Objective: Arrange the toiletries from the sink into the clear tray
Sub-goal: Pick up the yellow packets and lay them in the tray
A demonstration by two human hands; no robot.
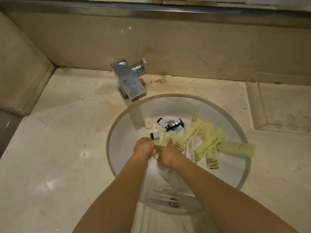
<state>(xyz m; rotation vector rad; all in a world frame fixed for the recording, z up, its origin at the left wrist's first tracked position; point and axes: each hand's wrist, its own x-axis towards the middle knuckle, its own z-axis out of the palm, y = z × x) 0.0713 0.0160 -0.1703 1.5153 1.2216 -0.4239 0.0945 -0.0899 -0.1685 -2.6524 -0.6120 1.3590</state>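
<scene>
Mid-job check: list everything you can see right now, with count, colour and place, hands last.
Yellow sachets: about seven, pale yellow, fanned across the basin's right half.
Mini bottles: at least three, black caps, near the drain.
Soaps: two, white ovals, left of the drain.
Sink: one, white, round.
Faucet: one, chrome, behind the sink.
Clear tray: one, transparent, on the countertop to the right.
Countertop: beige marble.
Left hand: gripping sachets.
Right hand: on the same sachets.
</scene>
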